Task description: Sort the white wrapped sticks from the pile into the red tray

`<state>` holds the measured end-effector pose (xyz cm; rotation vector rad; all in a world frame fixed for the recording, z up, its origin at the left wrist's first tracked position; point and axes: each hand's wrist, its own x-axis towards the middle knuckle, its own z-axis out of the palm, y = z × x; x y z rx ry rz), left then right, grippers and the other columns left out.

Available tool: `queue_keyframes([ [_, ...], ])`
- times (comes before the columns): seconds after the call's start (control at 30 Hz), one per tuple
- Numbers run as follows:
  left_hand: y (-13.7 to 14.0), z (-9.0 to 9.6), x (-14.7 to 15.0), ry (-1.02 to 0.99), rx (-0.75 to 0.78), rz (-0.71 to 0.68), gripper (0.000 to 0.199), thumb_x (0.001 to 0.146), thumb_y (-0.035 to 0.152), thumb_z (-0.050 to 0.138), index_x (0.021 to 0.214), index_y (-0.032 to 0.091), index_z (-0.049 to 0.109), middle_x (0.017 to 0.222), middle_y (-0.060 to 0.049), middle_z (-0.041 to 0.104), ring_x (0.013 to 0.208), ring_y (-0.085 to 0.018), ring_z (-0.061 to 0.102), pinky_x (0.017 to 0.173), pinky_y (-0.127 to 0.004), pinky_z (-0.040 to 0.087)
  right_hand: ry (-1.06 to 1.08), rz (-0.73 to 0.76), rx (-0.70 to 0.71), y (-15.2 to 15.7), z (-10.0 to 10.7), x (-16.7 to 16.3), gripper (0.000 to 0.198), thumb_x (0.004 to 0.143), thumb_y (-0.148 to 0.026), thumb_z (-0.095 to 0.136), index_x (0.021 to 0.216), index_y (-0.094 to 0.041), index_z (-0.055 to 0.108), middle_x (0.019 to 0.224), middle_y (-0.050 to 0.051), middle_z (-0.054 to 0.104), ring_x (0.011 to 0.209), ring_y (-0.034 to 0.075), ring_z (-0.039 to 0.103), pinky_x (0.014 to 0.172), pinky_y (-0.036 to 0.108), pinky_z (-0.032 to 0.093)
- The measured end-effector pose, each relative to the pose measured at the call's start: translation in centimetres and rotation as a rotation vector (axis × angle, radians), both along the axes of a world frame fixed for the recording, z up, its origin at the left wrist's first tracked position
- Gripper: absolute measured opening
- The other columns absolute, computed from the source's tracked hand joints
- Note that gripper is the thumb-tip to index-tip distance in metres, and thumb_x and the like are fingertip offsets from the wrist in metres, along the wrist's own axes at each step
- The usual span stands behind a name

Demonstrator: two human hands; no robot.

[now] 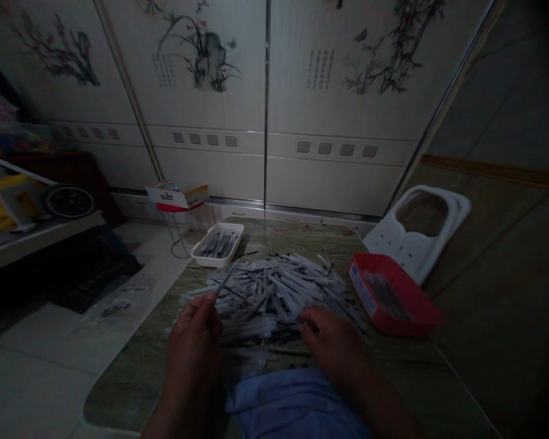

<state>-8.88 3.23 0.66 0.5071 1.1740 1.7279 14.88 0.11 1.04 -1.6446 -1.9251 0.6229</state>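
Note:
My left hand (pixel 194 341) is closed in a pinch on a thin, dark pen-like stick (pixel 226 279), which slants up and to the right over the pile. My right hand (pixel 332 341) has its fingers curled in at the near right edge of the pile; what they hold, if anything, is too dim to make out. Between and beyond both hands spreads a heap of slim whitish and dark pen-like pieces (pixel 279 280). Some look like clear sleeves or barrels. Shorter dark pieces lie close to me, near a blue pleated cloth (pixel 293 399).
A white tray (pixel 205 262) of similar pieces stands at the table's far left, and a red tray (pixel 405 329) with more at the right. Behind that leans a white folded chair or stool (pixel 421 262). An open box (pixel 171 198) rests on a red stool beyond the green-patterned table (pixel 123 384).

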Motion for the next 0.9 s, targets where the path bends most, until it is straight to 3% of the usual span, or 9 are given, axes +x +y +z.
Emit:
queue_keyframes([
  [0.43,-0.5,0.2,-1.8,-0.036,0.030,0.017,0.030,0.071,0.034,0.082,0.080,0.020,0.058,0.057,0.010,0.044,0.045,-0.006,0.035,0.040,-0.017,0.028,-0.182,0.279,-0.137,-1.9,0.6,-5.2,0.017,0.086,-0.018,0.056,0.091,-0.025,0.071,0.091,0.000,0.074,0.085,0.016,0.066,0.069,0.026,0.033],
  [0.6,-0.7,0.3,-1.9,-0.029,0.014,0.027,0.031,0.071,0.035,0.082,0.078,0.020,0.056,0.056,0.010,0.044,0.046,-0.006,0.035,0.041,-0.017,0.028,-0.275,0.251,-0.148,-1.9,0.3,-6.1,0.020,0.089,-0.017,0.053,0.090,-0.023,0.072,0.092,0.003,0.075,0.087,0.017,0.067,0.069,0.027,0.032],
  [0.9,-0.7,0.2,-1.8,-0.022,0.034,-0.007,0.028,0.076,0.035,0.079,0.079,0.020,0.056,0.060,0.009,0.044,0.048,-0.006,0.036,0.043,-0.018,0.030,-0.284,0.254,-0.038,-1.8,-0.7,-6.8,0.019,0.087,-0.014,0.053,0.091,-0.025,0.069,0.090,0.001,0.075,0.084,0.018,0.068,0.067,0.029,0.032],
])
